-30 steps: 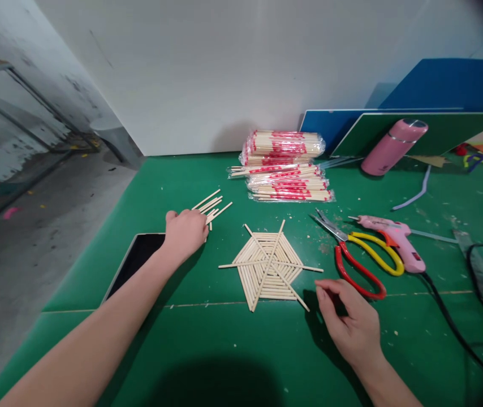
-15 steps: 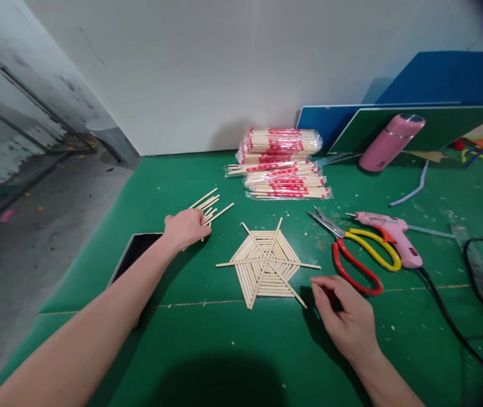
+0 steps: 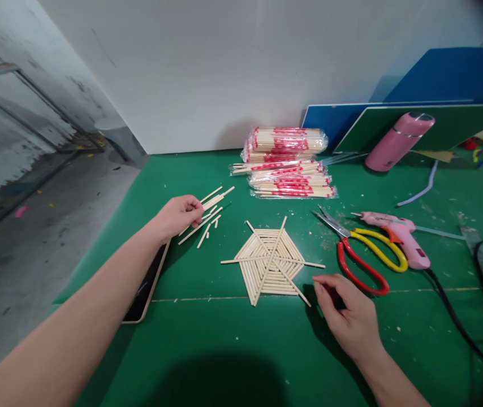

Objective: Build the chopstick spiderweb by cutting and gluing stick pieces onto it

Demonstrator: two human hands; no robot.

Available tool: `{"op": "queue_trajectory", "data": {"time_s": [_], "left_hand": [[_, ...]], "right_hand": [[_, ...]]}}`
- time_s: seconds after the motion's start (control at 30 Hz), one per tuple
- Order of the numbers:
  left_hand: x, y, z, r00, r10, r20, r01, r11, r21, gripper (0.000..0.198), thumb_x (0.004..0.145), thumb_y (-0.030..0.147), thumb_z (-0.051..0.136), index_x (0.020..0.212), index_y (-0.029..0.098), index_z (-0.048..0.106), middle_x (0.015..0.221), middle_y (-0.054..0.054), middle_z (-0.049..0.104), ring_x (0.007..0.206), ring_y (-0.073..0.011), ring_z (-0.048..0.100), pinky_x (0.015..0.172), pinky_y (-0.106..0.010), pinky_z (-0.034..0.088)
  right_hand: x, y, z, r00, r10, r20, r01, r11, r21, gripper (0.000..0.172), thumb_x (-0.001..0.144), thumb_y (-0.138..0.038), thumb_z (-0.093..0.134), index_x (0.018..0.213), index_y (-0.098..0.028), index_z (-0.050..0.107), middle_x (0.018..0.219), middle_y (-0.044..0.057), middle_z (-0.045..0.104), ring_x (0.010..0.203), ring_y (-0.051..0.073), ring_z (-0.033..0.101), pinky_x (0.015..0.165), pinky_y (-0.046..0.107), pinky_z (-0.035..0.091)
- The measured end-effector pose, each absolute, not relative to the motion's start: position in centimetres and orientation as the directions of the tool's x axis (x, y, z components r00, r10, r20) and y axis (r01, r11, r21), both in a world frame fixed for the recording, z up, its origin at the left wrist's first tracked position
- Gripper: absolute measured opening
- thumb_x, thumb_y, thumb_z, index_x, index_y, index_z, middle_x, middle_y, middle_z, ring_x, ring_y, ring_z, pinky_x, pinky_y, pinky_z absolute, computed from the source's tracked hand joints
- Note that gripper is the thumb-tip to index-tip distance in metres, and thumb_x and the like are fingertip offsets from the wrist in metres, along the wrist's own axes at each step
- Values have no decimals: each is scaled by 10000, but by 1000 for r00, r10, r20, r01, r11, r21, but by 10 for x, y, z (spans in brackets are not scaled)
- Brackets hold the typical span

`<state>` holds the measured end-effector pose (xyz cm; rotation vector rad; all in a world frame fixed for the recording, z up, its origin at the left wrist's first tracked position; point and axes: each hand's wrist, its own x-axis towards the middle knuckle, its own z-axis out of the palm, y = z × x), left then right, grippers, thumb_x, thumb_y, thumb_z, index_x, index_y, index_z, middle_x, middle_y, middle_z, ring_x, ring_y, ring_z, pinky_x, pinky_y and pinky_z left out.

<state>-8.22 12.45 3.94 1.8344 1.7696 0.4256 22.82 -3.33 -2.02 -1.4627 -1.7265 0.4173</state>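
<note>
My left hand [image 3: 182, 215] is at the loose wooden sticks [image 3: 201, 229] left of centre, its fingers closed around something I cannot make out. Cut pieces of different lengths lie beside and under it. At the centre, a web-shaped hexagon of sticks [image 3: 272, 262] lies flat, with crossed sticks poking past its edges. My right hand [image 3: 345, 308] hovers to the lower right of this web, thumb and index finger pinched together; anything between the fingertips is too small to name.
Behind the web lie plastic-wrapped stick bundles [image 3: 288, 164]. To the right are scissors [image 3: 362, 249], a pink glue gun [image 3: 402, 234] with its cable, and a pink bottle [image 3: 400, 141]. A phone [image 3: 146, 288] is partly under my left forearm. Coloured boards [image 3: 419, 127] lean behind.
My left hand has shifted slightly left and up over the loose sticks, uncovering more short pieces. More of the phone shows. My right hand keeps its pinched pose. The camera view has shifted slightly.
</note>
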Motion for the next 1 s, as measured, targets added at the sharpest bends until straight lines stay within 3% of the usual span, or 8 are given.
{"op": "queue_trajectory", "data": {"time_s": [0.13,0.27,0.33,0.47,0.57,0.7,0.8,1.0], "left_hand": [[-79,121,39,41,995,-95,845,17,534,140,754,288,398,733,167,463,579,18,527,475,-83,470,464,-206,351],[-79,118,34,49,997,-66,921,-19,390,172,779,280,443,672,160,504,542,26,481,530,-111,476,499,-231,353],[-78,117,29,65,994,-89,949,-34,315,182,810,281,469,714,143,539,631,8,528,612,-122,515,570,-255,408],[-73,115,18,66,987,-148,976,-33,217,246,841,316,487,1010,141,527,995,-54,560,839,-156,560,726,-354,476],[-72,117,16,58,983,-173,981,-24,194,275,844,311,484,1066,151,506,1065,-67,540,898,-176,553,758,-377,475],[-71,117,24,50,981,-185,972,-5,235,178,814,288,516,858,124,569,824,-27,584,722,-138,557,653,-305,466],[-65,107,37,67,983,-173,944,-6,329,126,717,202,535,606,142,539,526,28,487,524,-106,469,529,-248,380],[-27,62,58,251,931,-266,796,-42,604,104,665,244,490,604,163,512,485,58,420,430,-64,351,417,-198,276]], "right_hand": [[228,-33,-20,0,937,350,656,264,-707,108,794,-237,508,852,-197,591,689,10,594,578,129,552,529,240,449],[228,-33,-19,0,938,346,646,264,-716,113,797,-242,501,848,-195,590,689,12,598,586,131,557,534,240,454],[227,-33,-19,-5,939,343,641,267,-720,108,796,-237,501,841,-194,590,688,11,596,592,132,557,539,240,454],[227,-33,-20,-17,943,334,632,268,-727,98,795,-218,505,842,-195,587,696,8,588,587,124,548,541,235,451],[228,-32,-20,-19,945,326,626,266,-733,101,795,-217,505,848,-192,587,701,11,586,593,126,549,545,237,452],[228,-31,-21,-26,949,313,621,261,-739,100,797,-216,503,844,-194,588,696,10,584,592,129,550,540,239,451],[228,-32,-21,-26,950,310,618,259,-743,98,794,-208,506,846,-195,588,688,6,579,583,126,545,531,235,447],[224,-32,-5,-46,956,291,569,265,-779,135,785,-213,530,906,-208,588,722,11,574,622,132,538,563,237,439]]}}
